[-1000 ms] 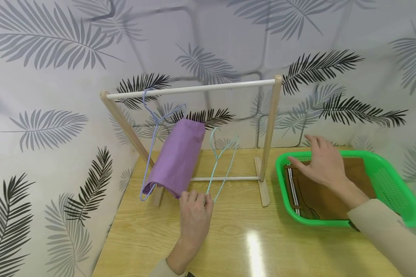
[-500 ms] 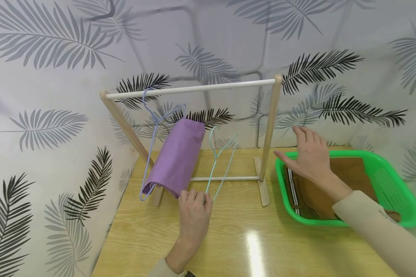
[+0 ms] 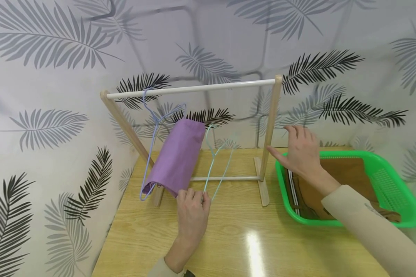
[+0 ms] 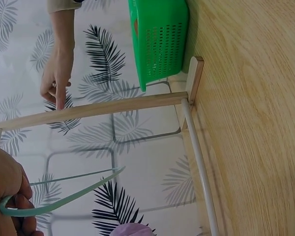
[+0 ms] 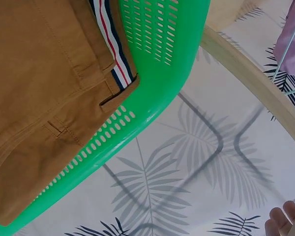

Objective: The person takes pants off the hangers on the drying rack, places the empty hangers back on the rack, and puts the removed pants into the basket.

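Note:
In the head view my left hand (image 3: pixel 193 213) grips the lower end of a mint-green clothes hanger (image 3: pixel 213 155), whose hook points up and away. The left wrist view shows that hanger (image 4: pixel 54 205) curving out of my curled fingers. My right hand (image 3: pixel 302 152) is held over the left back corner of a green basket (image 3: pixel 381 161), fingers extended and holding nothing. Its thumb tip reaches the right post (image 3: pixel 272 127) of a small wooden rack. Folded brown trousers (image 3: pixel 344 173) lie in the basket; the right wrist view shows their striped waistband (image 5: pixel 113 44).
A lilac hanger (image 3: pixel 155 132) hangs at the left of the rack's white top rail (image 3: pixel 211 88), with a purple cloth (image 3: pixel 183 154) draped over it. The rack stands on a wooden table (image 3: pixel 225 238), against a leaf-patterned backdrop (image 3: pixel 208 38).
My right hand has moved left from above the trousers to beside the rack's right post. My left hand and the mint-green hanger have shifted slightly left.

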The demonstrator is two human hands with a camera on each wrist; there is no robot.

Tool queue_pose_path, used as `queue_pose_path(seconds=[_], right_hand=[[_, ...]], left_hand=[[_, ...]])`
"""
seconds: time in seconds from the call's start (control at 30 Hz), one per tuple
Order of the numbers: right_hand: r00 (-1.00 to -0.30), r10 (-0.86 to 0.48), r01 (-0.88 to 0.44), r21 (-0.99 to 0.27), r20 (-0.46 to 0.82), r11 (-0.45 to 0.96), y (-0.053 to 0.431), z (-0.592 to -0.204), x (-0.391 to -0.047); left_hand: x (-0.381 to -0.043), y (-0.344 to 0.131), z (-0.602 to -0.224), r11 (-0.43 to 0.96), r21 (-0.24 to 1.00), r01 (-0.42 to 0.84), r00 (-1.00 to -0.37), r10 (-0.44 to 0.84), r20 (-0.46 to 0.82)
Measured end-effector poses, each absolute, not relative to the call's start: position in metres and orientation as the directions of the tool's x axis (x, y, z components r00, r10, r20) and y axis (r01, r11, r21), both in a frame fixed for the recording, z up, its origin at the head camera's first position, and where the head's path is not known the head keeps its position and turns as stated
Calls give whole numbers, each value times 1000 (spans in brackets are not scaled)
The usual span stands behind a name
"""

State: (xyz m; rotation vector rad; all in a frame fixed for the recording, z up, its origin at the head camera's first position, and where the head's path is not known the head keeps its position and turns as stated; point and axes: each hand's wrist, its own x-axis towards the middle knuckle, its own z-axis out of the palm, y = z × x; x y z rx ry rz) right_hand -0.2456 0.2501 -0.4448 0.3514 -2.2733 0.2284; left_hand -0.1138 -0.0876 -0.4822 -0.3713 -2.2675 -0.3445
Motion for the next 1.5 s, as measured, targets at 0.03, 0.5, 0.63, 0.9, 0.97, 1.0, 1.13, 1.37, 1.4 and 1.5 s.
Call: queue_pose_path(seconds=[0.03, 0.5, 0.63, 0.9, 0.97, 1.0, 1.13, 1.37, 1.4, 1.5], right_hand=[[-628, -183, -322, -37, 757, 946, 249, -445, -247], [-582, -278, -314, 103, 764, 944, 236, -451, -265], [-560, -292, -321, 122, 776, 939, 234, -453, -269], [-597, -318, -302, 161, 737, 940, 232, -454, -272], [-602, -323, -300, 169, 730, 939, 231, -455, -273], [-600, -327, -299, 174, 731, 938, 231, -456, -273], [-567, -341, -309, 191, 750, 932, 230, -457, -275], [-556, -348, -303, 205, 755, 931, 227, -458, -276], [-559, -348, -303, 205, 753, 931, 227, -458, -276], [-561, -348, -304, 205, 751, 931, 227, -459, -276]], left_hand=[[-114, -88, -482, 918, 137, 371, -642, 148, 752], [-115, -92, -480, 911, 173, 374, -654, 127, 745], [-115, -91, -481, 912, 175, 371, -655, 123, 746], [-117, -92, -484, 914, 146, 380, -636, 144, 758], [-117, -92, -484, 912, 152, 381, -638, 140, 757], [-117, -92, -484, 911, 158, 381, -641, 137, 756], [-116, -91, -483, 907, 186, 379, -653, 120, 747], [-116, -91, -483, 908, 187, 376, -656, 119, 745], [-116, -91, -483, 907, 187, 376, -655, 118, 747], [-117, -91, -482, 908, 184, 377, -649, 117, 752]])
